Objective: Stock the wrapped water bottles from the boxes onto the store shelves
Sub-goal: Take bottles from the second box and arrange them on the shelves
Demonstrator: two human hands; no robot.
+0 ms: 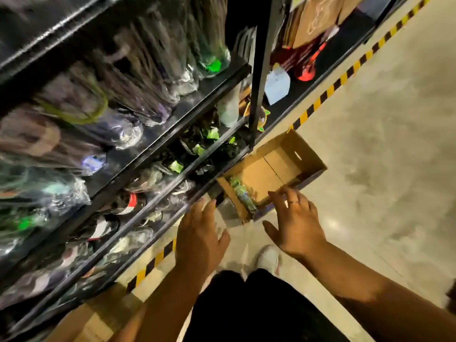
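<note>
An open cardboard box point(276, 166) sits on the floor against the foot of the black shelves point(148, 149). One wrapped water bottle point(243, 195) lies along the box's near left wall. Many wrapped bottles point(103, 134) stand blurred on the shelf tiers at the left. My left hand point(199, 233) hovers with straight fingers just left of the box's near corner, holding nothing. My right hand point(296, 222) is spread above the box's near edge, its fingertips over the rim, empty too.
A second cardboard box point(96, 319) lies on the floor at the bottom left. Yellow-and-black hazard tape point(330, 88) runs along the shelf base. Paper bags point(313, 21) fill the neighbouring bay. Pale floor point(382, 156) stretches to the right; my white shoe point(269, 259) is below my hands.
</note>
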